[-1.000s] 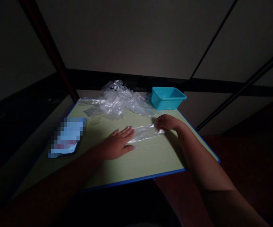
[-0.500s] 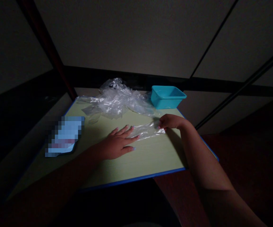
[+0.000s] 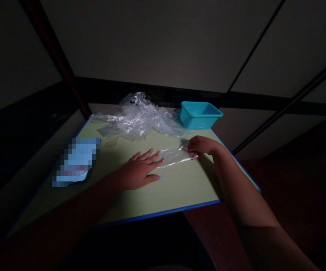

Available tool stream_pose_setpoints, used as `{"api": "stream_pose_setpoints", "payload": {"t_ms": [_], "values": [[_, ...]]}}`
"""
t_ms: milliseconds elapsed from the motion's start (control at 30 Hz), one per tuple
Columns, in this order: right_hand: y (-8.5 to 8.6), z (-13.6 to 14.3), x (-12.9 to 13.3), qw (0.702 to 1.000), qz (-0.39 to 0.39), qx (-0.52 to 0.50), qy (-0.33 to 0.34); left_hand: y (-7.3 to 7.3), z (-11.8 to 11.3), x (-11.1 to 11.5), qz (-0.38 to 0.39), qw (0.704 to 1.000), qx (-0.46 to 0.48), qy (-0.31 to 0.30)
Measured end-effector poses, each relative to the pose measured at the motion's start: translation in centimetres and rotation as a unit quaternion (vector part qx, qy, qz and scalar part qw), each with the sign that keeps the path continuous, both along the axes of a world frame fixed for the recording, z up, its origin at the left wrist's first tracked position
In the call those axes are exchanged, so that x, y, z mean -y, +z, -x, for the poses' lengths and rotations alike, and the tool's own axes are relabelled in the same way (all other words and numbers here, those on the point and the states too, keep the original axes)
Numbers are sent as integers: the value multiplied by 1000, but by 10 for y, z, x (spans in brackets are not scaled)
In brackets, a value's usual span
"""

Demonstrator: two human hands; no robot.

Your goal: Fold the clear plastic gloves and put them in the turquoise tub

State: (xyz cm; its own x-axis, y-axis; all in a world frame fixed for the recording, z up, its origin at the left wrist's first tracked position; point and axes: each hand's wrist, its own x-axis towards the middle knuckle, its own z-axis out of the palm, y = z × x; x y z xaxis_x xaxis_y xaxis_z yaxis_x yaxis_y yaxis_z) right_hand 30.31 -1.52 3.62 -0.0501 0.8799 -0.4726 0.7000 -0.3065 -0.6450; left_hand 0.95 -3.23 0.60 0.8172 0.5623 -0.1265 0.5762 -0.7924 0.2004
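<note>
A clear plastic bag (image 3: pixel 173 156) lies as a flat strip on the tabletop between my hands. My left hand (image 3: pixel 138 171) rests palm down with fingers spread, its fingertips over the bag's left end. At the right end, my right hand (image 3: pixel 200 146) has its fingers closed on the bag's edge. A heap of crumpled clear plastic bags (image 3: pixel 138 118) lies behind, toward the table's far edge.
A turquoise plastic basin (image 3: pixel 200 118) stands at the far right corner. On the left lies a phone-like device (image 3: pixel 79 160) with a blurred screen. The pale table (image 3: pixel 163 203) has blue edging, and panelled walls rise behind it.
The strip of bag looks smoother and flatter, and my right fingers have shifted slightly along its right end. My left hand stays almost in place.
</note>
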Motion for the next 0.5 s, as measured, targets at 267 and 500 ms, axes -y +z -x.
{"api": "stream_pose_setpoints", "payload": {"t_ms": [267, 500], "values": [[6, 11, 5, 997, -60, 35, 15, -3, 1, 1, -8, 1000, 14, 0], [4, 15, 6, 988, -125, -92, -25, -3, -1, 2, 2, 1000, 17, 2]]}}
